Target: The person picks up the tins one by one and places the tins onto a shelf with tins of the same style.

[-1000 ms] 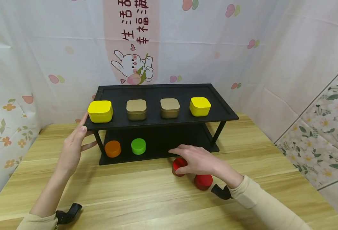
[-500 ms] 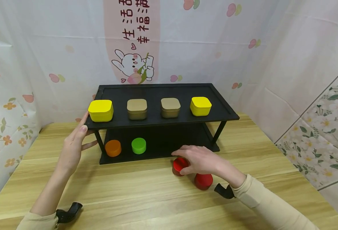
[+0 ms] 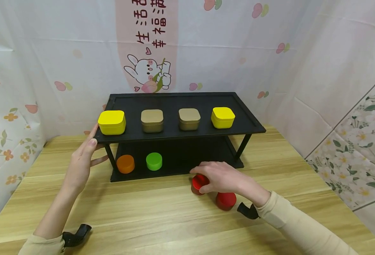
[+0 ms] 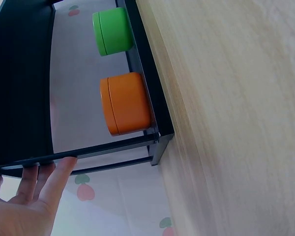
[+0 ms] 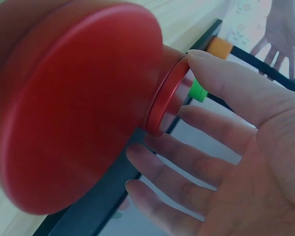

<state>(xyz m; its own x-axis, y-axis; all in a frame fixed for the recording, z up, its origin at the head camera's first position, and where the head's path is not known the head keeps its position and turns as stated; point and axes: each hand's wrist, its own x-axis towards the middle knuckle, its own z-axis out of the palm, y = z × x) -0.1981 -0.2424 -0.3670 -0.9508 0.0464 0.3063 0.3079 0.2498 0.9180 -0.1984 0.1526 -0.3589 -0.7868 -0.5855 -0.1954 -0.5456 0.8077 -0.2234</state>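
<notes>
My left hand (image 3: 80,164) is at the left end of a black two-tier shelf (image 3: 174,136). In the left wrist view its fairly straight fingers (image 4: 27,187) touch the upper tier's end edge. My right hand (image 3: 223,177) spans a round red tin (image 3: 199,182) before the shelf, thumb on the near side and loosely extended fingers beyond it. The right wrist view has the thumb tip (image 5: 194,54) at the lid's rim; whether the fingers press the tin, I cannot tell. A second red tin (image 3: 226,201) stands under the right wrist, large in the right wrist view.
Along the top tier stand two yellow tins (image 3: 112,123) (image 3: 222,118) and two gold-brown tins (image 3: 152,121) (image 3: 189,119). An orange round tin (image 3: 125,164) and a green one (image 3: 154,161) are on the lower tier's left. Behind the wooden table (image 3: 136,219) hangs a printed curtain.
The right hand has shifted slightly to the right over the nearer-to-shelf red tin. Both red tins and the left hand stay where they were.
</notes>
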